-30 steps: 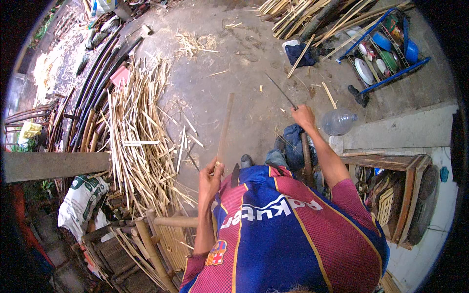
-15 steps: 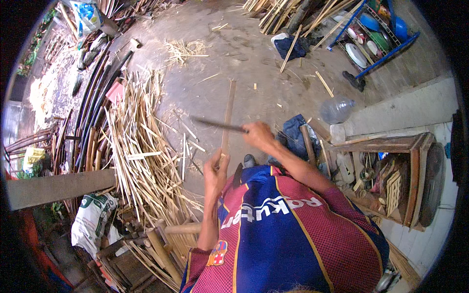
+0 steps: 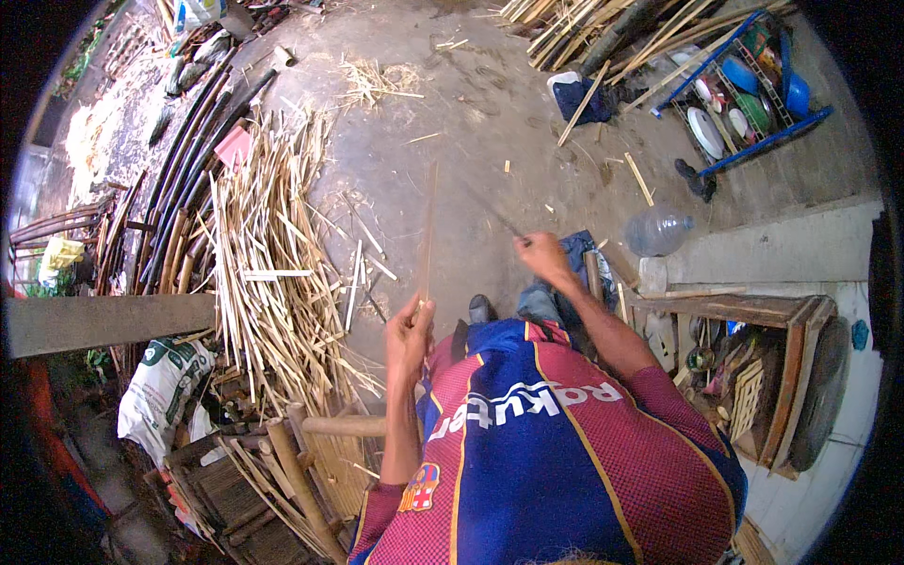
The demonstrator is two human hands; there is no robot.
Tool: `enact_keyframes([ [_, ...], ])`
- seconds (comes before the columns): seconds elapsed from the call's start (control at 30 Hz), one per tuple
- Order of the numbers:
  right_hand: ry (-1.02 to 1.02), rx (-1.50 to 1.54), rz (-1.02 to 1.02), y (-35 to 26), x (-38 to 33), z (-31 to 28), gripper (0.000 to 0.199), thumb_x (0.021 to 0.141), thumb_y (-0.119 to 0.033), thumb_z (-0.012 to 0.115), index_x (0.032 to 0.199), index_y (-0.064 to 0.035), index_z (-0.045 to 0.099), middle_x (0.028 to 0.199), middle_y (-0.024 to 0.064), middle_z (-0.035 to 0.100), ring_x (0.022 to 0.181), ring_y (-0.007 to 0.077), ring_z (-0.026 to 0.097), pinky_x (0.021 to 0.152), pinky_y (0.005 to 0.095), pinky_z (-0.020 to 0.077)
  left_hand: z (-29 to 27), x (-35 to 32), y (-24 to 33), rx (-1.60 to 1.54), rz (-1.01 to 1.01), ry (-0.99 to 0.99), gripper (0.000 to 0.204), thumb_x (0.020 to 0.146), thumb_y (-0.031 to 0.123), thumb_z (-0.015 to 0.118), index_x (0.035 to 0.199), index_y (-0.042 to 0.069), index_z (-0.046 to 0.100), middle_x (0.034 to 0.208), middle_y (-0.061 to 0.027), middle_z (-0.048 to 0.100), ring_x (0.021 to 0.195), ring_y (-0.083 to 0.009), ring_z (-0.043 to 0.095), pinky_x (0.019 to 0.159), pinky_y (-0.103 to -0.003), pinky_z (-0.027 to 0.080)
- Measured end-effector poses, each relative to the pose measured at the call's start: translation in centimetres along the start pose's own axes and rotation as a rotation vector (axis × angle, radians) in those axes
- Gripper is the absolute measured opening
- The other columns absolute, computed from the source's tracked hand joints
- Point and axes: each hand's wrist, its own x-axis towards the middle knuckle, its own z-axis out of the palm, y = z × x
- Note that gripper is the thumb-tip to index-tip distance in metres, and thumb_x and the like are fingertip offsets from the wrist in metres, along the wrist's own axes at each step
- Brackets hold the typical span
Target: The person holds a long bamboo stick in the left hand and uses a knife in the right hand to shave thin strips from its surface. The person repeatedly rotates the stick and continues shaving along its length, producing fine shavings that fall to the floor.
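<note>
Knife blade motion-blurred; bamboo strip tip faint; dish rack contents indistinct.

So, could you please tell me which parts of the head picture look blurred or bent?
In the head view, the knife blade in the right hand is smeared by motion blur; the bamboo strip held upright by the left hand is soft too. Fisheye distortion curves the grey beam and blue dish rack near the rim; the corners are black. Light is flat daylight.
</note>
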Motion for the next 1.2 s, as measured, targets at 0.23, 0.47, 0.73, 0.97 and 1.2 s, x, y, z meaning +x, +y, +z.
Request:
enact_keyframes([
  [0.23,-0.195,-0.059,-0.325,-14.1,-6.4,-2.9,0.024,0.081,-0.027,0.063,0.101,-0.0187,0.074,0.082,0.0198,0.069,0.076,0.0402,0.068,0.069,0.0524,0.0526,1.8,1.1,2.3,-0.325,-0.164,-0.231,0.049,0.099,0.027,0.059,0.142,0.004,0.049,0.058,0.0092,0.036,0.044,-0.0027,0.033,0.038,-0.020,0.024],
  [0.47,0.159,-0.124,-0.055,-6.1,1.9,-2.5,0.028,0.085,-0.035,0.063,0.098,-0.0123,0.074,0.089,0.0216,0.069,0.086,0.0399,0.068,0.076,0.0515,0.0534,0.8,-0.7,2.5,-0.376,-0.196,-0.322,0.048,0.098,0.029,0.061,0.139,0.004,0.051,0.058,0.0070,0.039,0.041,-0.0026,0.032,0.036,-0.020,0.026],
  [0.73,0.169,-0.160,0.106,-0.3,3.5,-6.5,0.035,0.085,-0.038,0.064,0.097,-0.0066,0.073,0.086,0.0200,0.070,0.085,0.0401,0.068,0.075,0.0495,0.0536,0.7,-1.8,1.0,0.046,-0.092,-0.150,0.053,0.093,0.021,0.068,0.140,0.004,0.052,0.064,0.0036,0.053,0.047,-0.0037,0.043,0.041,-0.020,0.033],
  [0.97,-0.128,-0.095,-0.240,-11.0,-5.6,-3.4,0.027,0.082,-0.031,0.063,0.100,-0.0134,0.073,0.082,0.0215,0.068,0.079,0.0425,0.067,0.070,0.0523,0.0527,2.2,1.6,-0.4,0.281,0.191,-0.048,0.050,0.093,0.022,0.069,0.136,0.000,0.056,0.065,0.0053,0.051,0.050,-0.0034,0.040,0.044,-0.022,0.030],
  [1.2,0.144,-0.097,0.240,0.9,5.1,-3.8,0.039,0.085,-0.038,0.063,0.103,-0.0041,0.071,0.091,0.0220,0.070,0.089,0.0417,0.068,0.080,0.0508,0.0534,0.8,-2.9,2.7,0.105,0.003,-0.142,0.045,0.093,0.018,0.067,0.133,-0.001,0.058,0.073,0.0036,0.056,0.058,-0.0036,0.044,0.051,-0.021,0.037],
])
